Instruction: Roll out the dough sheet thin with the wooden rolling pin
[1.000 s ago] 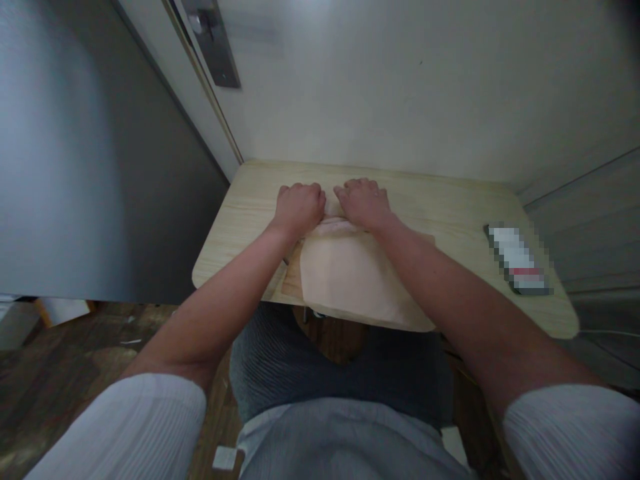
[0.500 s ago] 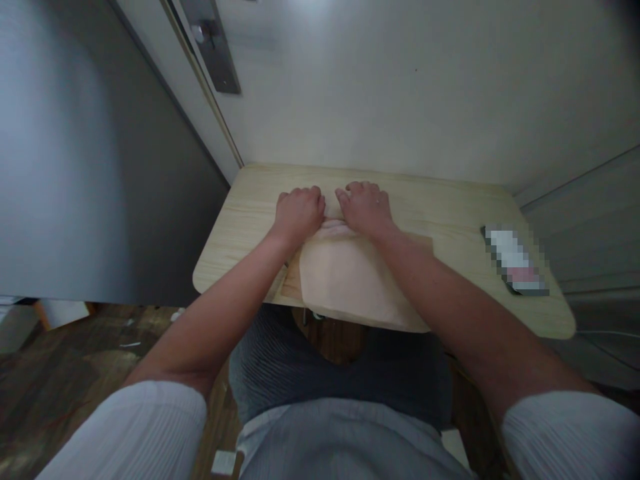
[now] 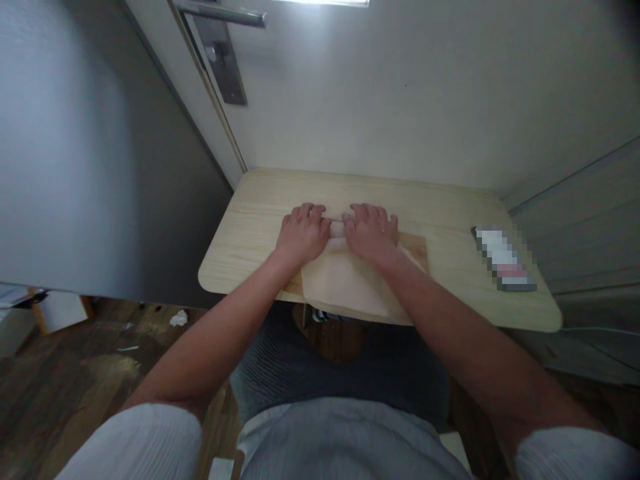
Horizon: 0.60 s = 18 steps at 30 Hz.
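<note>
A thin, pale beige sheet (image 3: 350,280) lies over a brown wooden board (image 3: 414,248), its near side hanging over the table's front edge. Whether it is dough or cloth I cannot tell. Its far end is gathered into a roll (image 3: 338,230), visible in the small gap between my hands. My left hand (image 3: 304,232) bears down on the left part of this roll, fingers bent over it and thumb towards the middle. On the right part, my right hand (image 3: 371,230) is curled the same way. Both palms hide what lies beneath them.
A light wooden table (image 3: 450,213) stands against a pale door with a metal handle (image 3: 225,15). A phone with a blurred screen (image 3: 504,260) lies on its right side. A grey panel (image 3: 165,200) rises at the left. Below are my legs and a wooden floor with scraps.
Both hands have come a little towards me with the rolled end, and more of the table shows beyond them. The board's right corner is now more exposed. The view has tilted slightly up.
</note>
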Motion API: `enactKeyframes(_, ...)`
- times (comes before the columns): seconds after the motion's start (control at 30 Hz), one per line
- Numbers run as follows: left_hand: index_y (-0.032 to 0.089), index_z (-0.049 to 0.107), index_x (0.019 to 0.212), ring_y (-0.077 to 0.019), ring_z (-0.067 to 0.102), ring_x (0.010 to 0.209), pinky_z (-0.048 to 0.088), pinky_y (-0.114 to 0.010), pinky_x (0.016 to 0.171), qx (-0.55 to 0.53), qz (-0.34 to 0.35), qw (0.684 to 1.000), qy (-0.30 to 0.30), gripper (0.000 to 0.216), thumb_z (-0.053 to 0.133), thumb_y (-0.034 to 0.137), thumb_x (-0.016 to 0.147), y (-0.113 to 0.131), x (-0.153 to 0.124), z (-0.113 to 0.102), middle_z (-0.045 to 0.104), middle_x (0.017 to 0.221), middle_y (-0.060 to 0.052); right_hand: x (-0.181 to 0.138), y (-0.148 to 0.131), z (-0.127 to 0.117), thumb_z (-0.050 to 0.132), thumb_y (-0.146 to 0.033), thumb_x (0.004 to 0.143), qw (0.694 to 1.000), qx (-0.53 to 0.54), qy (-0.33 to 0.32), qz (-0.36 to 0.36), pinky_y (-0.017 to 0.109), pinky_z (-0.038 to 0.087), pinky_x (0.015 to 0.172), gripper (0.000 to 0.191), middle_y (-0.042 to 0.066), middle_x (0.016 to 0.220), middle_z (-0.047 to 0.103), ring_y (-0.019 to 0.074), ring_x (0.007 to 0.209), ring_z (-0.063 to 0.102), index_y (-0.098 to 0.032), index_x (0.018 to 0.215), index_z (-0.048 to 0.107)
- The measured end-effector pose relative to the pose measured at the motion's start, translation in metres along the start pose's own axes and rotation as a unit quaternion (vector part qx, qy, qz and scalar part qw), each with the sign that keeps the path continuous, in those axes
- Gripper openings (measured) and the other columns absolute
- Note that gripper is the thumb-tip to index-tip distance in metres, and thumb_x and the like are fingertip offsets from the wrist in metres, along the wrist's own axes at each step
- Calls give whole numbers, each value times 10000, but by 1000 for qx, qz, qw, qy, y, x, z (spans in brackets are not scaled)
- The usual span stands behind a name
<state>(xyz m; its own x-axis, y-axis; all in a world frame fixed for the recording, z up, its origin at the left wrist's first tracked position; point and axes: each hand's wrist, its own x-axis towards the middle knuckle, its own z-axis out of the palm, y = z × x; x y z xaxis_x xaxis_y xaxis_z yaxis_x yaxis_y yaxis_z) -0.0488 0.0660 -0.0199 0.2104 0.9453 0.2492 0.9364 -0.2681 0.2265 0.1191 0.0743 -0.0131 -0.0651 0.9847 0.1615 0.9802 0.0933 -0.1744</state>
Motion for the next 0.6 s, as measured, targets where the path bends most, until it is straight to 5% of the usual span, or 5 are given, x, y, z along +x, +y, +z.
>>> enactKeyframes(0.3, 235, 551, 1353, -288, 481, 1339, 298, -493, 1152, -3, 55, 998, 42, 423, 363, 465, 1053, 19, -50, -14, 573, 1441, -109, -88, 16, -7, 290, -463, 1058, 999, -26, 26, -35, 617, 217, 1165, 583, 167, 1541, 493, 374, 1440, 382, -135, 1503, 474)
enactKeyframes(0.6, 202, 677, 924, -302, 621, 1009, 399, -457, 879, 60, 74, 995, 38, 460, 338, 487, 1049, 9, -41, -15, 736, 977, -123, -109, 34, -5, 498, -498, 999, 989, 62, 81, -103, 548, 237, 1184, 377, 114, 1391, 628, 328, 1387, 438, -206, 1140, 690)
